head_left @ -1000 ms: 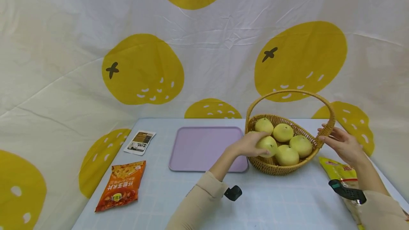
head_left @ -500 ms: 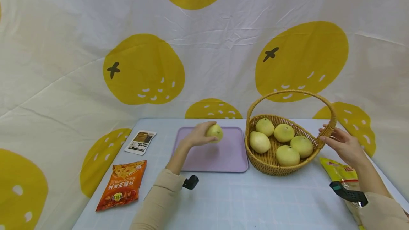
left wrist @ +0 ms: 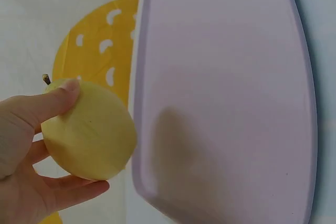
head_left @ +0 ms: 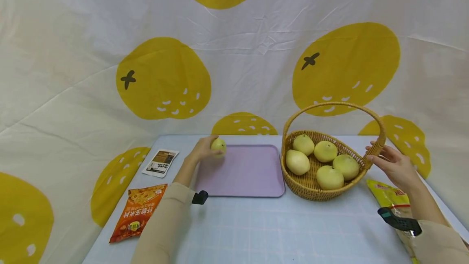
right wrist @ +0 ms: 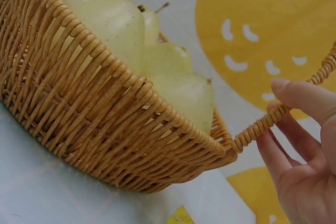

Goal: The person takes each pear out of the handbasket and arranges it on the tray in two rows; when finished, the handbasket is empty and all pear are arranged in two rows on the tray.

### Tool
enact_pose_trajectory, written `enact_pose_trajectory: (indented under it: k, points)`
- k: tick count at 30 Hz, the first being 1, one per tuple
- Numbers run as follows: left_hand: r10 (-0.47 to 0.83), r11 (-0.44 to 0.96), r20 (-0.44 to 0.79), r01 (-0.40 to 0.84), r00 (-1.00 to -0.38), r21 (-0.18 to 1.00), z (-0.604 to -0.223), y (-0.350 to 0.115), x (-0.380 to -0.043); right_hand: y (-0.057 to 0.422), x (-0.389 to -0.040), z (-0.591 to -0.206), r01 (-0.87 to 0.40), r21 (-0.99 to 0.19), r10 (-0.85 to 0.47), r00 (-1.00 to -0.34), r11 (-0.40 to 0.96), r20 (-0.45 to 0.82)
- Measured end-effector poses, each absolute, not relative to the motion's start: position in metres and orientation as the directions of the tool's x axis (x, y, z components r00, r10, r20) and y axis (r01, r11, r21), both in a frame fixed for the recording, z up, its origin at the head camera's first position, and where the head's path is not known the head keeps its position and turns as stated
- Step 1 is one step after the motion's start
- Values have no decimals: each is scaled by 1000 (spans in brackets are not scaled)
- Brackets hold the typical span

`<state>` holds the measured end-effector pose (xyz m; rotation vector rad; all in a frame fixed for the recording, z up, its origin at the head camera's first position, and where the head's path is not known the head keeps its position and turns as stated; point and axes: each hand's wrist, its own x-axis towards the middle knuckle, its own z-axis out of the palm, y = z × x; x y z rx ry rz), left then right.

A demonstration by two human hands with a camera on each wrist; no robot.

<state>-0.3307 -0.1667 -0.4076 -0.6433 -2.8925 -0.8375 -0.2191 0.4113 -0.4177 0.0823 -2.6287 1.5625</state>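
My left hand (head_left: 202,150) holds a pale yellow pear (head_left: 218,146) over the back left corner of the purple tray (head_left: 243,174). The left wrist view shows thumb and fingers around the pear (left wrist: 92,132), its short stem pointing away from the tray, whose surface bears a shadow. On the right stands a wicker basket (head_left: 307,194) holding several more pears (head_left: 330,178). My right hand (head_left: 397,169) grips the lower right end of its handle (head_left: 380,131); in the right wrist view the thumb and fingers (right wrist: 299,95) close around the wound cane.
An orange snack bag (head_left: 137,215) and a small white packet (head_left: 161,163) lie left of the tray. A yellow bag (head_left: 390,196) lies partly under my right forearm. A patterned cloth (head_left: 256,72) hangs behind the light blue table (head_left: 256,231).
My left hand has taken a pear out of the basket and carried it leftward across the tray to its far left corner. The right hand stays on the basket handle.
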Motion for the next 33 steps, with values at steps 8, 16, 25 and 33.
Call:
enact_pose_trajectory:
  k: [8, 16, 25, 33]
  points:
    - [305, 794, 105, 314, -947, 520, -417, -171, -340, 410, -219, -418, -94, -878, -6, -995, 469, 103]
    - [144, 883, 44, 149, -989, 444, -418, -166, -346, 411, -221, -418, -102, -879, -14, -994, 466, 108]
    - [131, 872, 99, 162, -986, 461, -428, -154, -348, 411, -221, -420, -123, -914, -8, -991, 388, 131]
    - [96, 706, 287, 268, -953, 655, -450, -157, -347, 408, -221, -420, -153, -981, -57, -987, 117, 147]
